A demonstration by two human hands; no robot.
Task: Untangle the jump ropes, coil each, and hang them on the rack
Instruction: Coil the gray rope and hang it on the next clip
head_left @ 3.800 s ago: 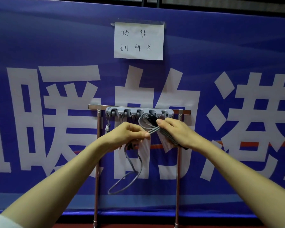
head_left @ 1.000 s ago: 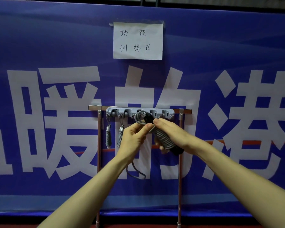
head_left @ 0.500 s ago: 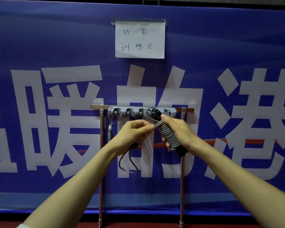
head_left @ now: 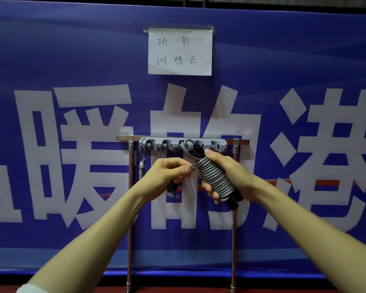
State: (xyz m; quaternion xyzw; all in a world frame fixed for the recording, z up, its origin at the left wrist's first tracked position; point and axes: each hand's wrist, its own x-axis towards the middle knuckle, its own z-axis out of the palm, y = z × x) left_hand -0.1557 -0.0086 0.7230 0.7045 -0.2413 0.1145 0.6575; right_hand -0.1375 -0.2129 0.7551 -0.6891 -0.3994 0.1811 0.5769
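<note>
Head: "功能训练区" sign (head_left: 179, 51) above rack (head_left: 183, 143)

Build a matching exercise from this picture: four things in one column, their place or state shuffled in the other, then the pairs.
1. paper sheet
2. left hand
3. right hand
4. hanging rope

A. grips the wound rope
B. dangles from the left end of the rack
C. taped to the banner above the rack
D. pinches a strand beside the wound rope

Pairs: 1-C, 2-D, 3-A, 4-B
</note>
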